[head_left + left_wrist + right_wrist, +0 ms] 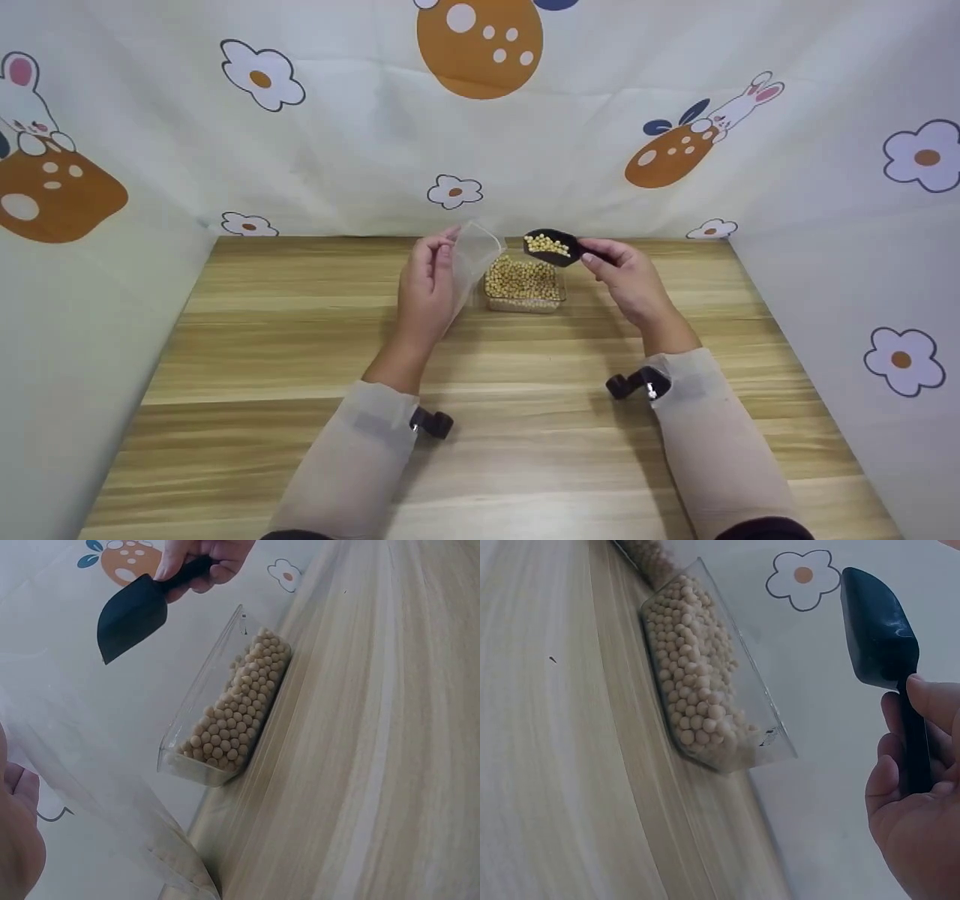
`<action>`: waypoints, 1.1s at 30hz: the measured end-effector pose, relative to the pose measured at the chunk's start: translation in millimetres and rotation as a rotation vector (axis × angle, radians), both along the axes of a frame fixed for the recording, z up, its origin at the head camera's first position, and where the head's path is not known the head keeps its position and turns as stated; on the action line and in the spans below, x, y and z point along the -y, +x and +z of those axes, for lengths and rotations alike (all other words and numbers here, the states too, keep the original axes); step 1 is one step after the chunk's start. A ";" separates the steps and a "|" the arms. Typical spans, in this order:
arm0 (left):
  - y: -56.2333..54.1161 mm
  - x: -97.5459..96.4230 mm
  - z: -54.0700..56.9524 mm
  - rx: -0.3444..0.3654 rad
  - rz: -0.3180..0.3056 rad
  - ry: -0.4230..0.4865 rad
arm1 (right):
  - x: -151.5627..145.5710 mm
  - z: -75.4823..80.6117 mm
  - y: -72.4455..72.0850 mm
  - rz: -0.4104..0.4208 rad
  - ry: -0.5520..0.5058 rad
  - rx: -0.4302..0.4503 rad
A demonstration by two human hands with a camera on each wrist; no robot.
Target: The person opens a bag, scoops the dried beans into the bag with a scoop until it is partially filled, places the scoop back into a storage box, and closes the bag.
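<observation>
The left hand point(429, 289) is raised at the centre of the head view, back of the wrist low and fingers pointing up, curled and closed on a clear bag point(474, 262); the bag slants down beside the box, and the left wrist view shows a few beans at its bottom. The right hand point(630, 285) comes in from the lower right, palm turned inward, its fingers closed round the handle of a black scoop point(881, 634). The scoop holds a small heap of beans point(517, 279) — it hangs above the clear box point(754, 705), its tip near the bag's mouth but apart from it. The box, filled with beans, stands on the surface point(525, 450) near its back edge. The surface is wood-grained; a pale cloth point(360, 150) with flowers, rabbits and orange shapes rises behind and on both sides. Pale sleeves point(345, 465) cover both forearms.
</observation>
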State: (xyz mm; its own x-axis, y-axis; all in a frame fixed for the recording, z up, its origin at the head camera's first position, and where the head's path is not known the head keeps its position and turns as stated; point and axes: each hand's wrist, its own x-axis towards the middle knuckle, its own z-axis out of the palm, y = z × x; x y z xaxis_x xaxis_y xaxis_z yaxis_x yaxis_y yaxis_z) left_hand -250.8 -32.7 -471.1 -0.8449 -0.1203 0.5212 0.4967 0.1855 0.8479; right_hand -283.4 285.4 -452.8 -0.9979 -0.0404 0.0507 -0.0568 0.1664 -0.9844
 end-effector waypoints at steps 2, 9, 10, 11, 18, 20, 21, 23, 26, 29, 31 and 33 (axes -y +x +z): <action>0.1 -0.3 0.7 0.003 -0.002 0.004 | 0.1 2.9 0.8 -0.002 0.003 -0.004; 0.7 -1.1 2.0 0.022 0.008 0.011 | 5.7 22.6 3.1 0.009 0.011 -0.032; 0.5 -1.2 2.0 0.024 0.009 0.013 | 7.4 26.3 3.8 0.013 0.008 -0.035; 0.4 -1.4 1.8 0.027 0.009 0.014 | 9.2 30.0 4.4 0.018 0.007 -0.038; -0.8 -1.2 0.1 0.004 0.006 0.008 | 26.9 54.2 9.2 0.081 0.019 -0.036; -1.3 -1.3 -0.2 -0.008 0.007 0.006 | 32.1 60.1 10.0 0.100 0.043 -0.049; -1.6 -1.2 0.0 -0.015 0.006 0.006 | 34.4 63.2 10.5 0.109 0.067 -0.060; -1.7 -1.2 0.2 -0.028 0.004 0.007 | 39.2 70.2 12.0 0.120 0.131 -0.084; -2.0 -1.4 0.5 -0.032 0.005 0.004 | 46.8 80.7 13.3 0.136 0.237 -0.111; -1.6 -1.5 0.3 -0.026 0.011 -0.002 | 54.8 90.5 14.1 0.151 0.337 -0.128; -1.1 -1.6 0.3 -0.020 0.012 -0.004 | 60.1 96.3 14.3 0.159 0.407 -0.145; -0.9 -1.7 0.1 -0.019 0.012 -0.003 | 65.2 101.2 14.9 0.162 0.467 -0.158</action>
